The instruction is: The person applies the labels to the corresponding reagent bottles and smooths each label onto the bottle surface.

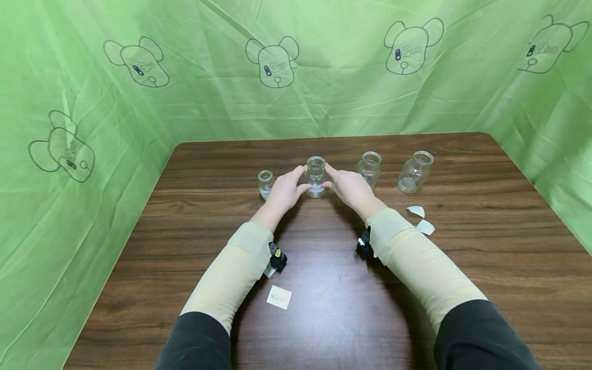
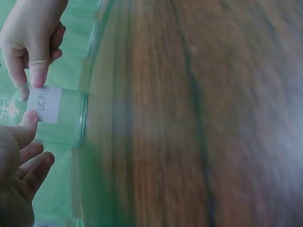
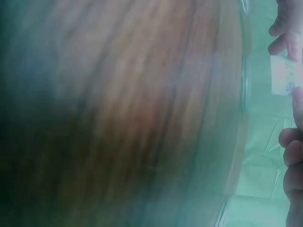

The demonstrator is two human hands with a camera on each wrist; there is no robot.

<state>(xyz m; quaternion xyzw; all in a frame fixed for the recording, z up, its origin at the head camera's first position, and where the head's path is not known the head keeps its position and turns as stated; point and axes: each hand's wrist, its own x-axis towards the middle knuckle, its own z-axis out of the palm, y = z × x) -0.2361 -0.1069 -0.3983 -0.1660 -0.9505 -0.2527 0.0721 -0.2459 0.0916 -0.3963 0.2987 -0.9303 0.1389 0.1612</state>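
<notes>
The centre jar (image 1: 316, 174) stands upright towards the far side of the worktop (image 1: 342, 318), a white label (image 1: 316, 188) on its front. Left hand (image 1: 285, 191) and right hand (image 1: 353, 191) both grip it, thumbs at the label. Hazards, in my judgement: uneven thumb pressure could crease or skew the label; a wide release by the left hand could topple the smaller jar (image 1: 265, 180) just beside it.
</notes>
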